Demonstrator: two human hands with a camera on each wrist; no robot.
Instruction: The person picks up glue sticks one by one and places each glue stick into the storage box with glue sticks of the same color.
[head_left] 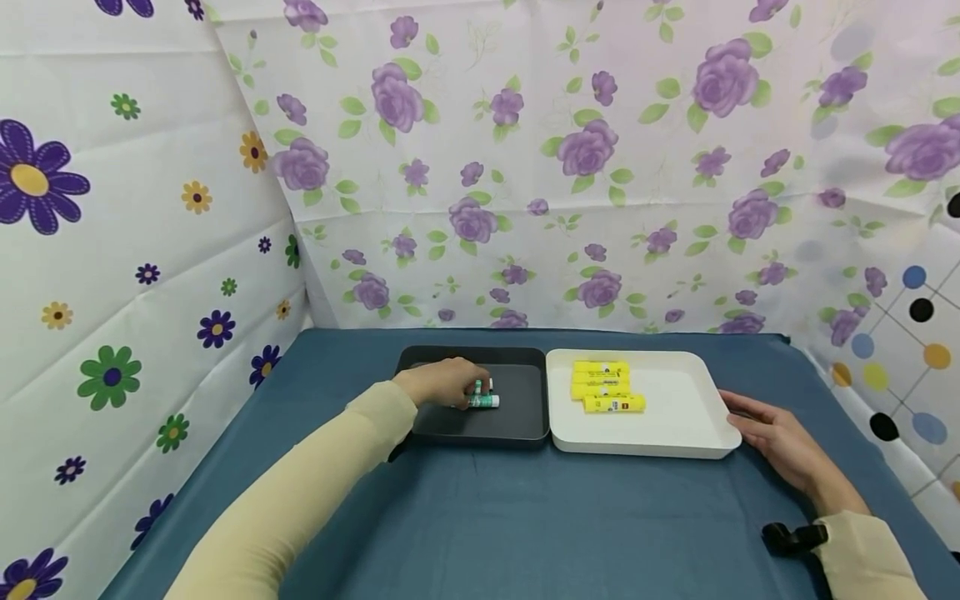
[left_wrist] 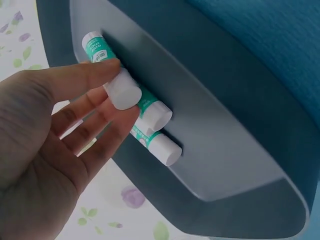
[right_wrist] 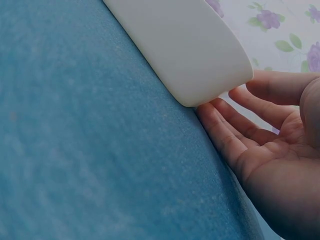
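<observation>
My left hand (head_left: 444, 382) is over the dark grey tray (head_left: 521, 421). In the left wrist view its thumb and fingers pinch a green-and-white glue stick (left_wrist: 125, 94). Two more glue sticks lie right beside it, one green-banded glue stick (left_wrist: 157, 116) and another glue stick (left_wrist: 165, 149) with a white cap, their far ends hidden by the hand. My right hand (head_left: 783, 442) rests with loosely extended fingers against the right side of the white tray (head_left: 686, 408). Fingertips touch that tray's outer wall in the right wrist view.
Several yellow tubes (head_left: 602, 377) lie side by side in the white tray, the nearest one (head_left: 615, 403) shifted slightly right. Both trays stand edge to edge on a blue cloth-covered table (head_left: 525, 517). Flowered curtains (head_left: 465, 167) hang behind and to the left.
</observation>
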